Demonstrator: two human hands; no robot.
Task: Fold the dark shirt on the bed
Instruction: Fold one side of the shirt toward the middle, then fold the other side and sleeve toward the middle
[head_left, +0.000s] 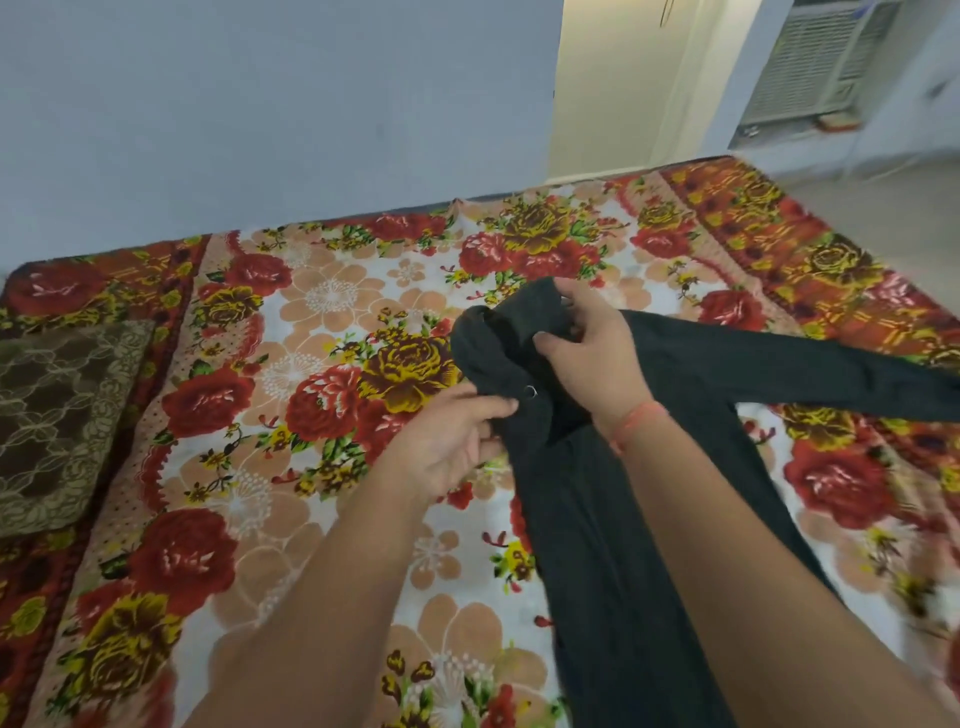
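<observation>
- My left hand (457, 441), centre frame, palm turned inward, pinches the dark shirt (576, 519) between thumb and fingers.
- My right hand (597, 358), just above it, grips a bunched fold, a red thread (636, 418) round the wrist.
- Both bare forearms reach in from the lower edge.

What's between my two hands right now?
Bunched shirt fabric with a small metal ring, gripped by left hand and right hand, in the head view.

The shirt (587, 519) lies on the bed (332, 332) at twelve o'clock before me, one sleeve (779, 374) stretching toward three. My left hand (447, 441) grips its nine o'clock edge, my right hand (592, 353) its far end. A cushion (62, 415) sits on the bed at nine, and an air cooler (815, 67) stands beyond at two.
</observation>
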